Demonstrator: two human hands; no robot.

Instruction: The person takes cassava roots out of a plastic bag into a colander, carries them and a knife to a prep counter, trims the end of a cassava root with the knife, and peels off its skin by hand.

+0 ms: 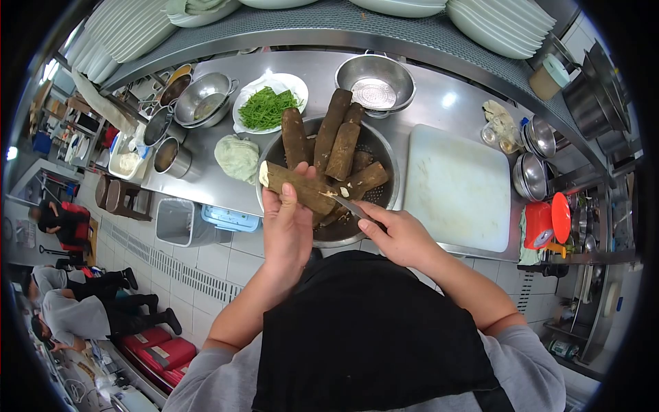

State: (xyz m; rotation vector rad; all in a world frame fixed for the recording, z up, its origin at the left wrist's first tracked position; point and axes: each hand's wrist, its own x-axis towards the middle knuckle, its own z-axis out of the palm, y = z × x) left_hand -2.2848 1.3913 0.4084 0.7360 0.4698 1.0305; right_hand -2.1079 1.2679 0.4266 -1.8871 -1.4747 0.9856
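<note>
My left hand (288, 213) is closed around a thick piece of brown-skinned yam (302, 189), whose cut left end shows white flesh. In my right hand (395, 233) is a small knife (355, 208), its blade against the right part of the yam's skin. A bit of loosened peel sits at the blade. Below both hands stands a perforated metal colander (382, 147). It holds several more brown yam pieces (334, 130), some leaning over the rim, and small scraps. The hands and the held yam hide part of the colander.
A white cutting board (458, 189) lies to the right. Behind are an empty metal bowl (375, 81) and a plate (297, 82) of cut greens (266, 108). A folded cloth (237, 158) is left of the colander. A shelf (309, 31) of stacked plates overhangs the counter.
</note>
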